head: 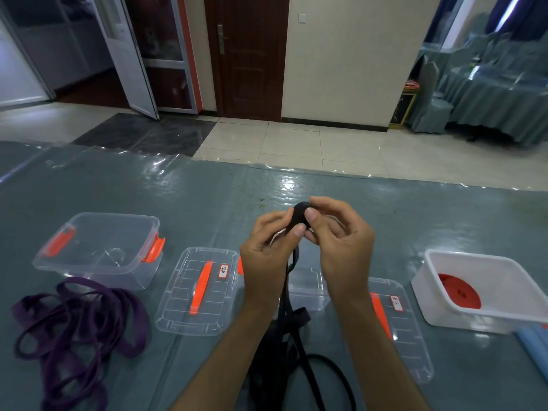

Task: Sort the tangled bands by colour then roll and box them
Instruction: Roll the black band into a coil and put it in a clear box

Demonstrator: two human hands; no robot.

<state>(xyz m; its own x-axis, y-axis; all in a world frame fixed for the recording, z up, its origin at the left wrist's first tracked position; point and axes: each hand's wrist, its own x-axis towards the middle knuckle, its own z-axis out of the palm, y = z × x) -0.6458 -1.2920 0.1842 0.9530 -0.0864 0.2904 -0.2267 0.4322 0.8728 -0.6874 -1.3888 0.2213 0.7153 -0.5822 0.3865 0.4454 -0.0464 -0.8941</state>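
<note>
My left hand [264, 256] and my right hand [338, 241] are raised above the table and together pinch a small rolled-up end of a black band [300, 216]. The rest of the black band hangs down between my forearms and lies in loose loops near the table's front edge. A tangle of purple bands [74, 324] lies at the front left. A rolled red band [459, 290] sits inside a white box [462, 317] at the right.
An open clear box with orange clips [100, 247] stands at the left. Two clear lids with orange handles [198, 292] [397, 327] lie flat, and another clear box [308, 292] is partly hidden behind my hands. A light blue object [533, 342] lies at the right edge.
</note>
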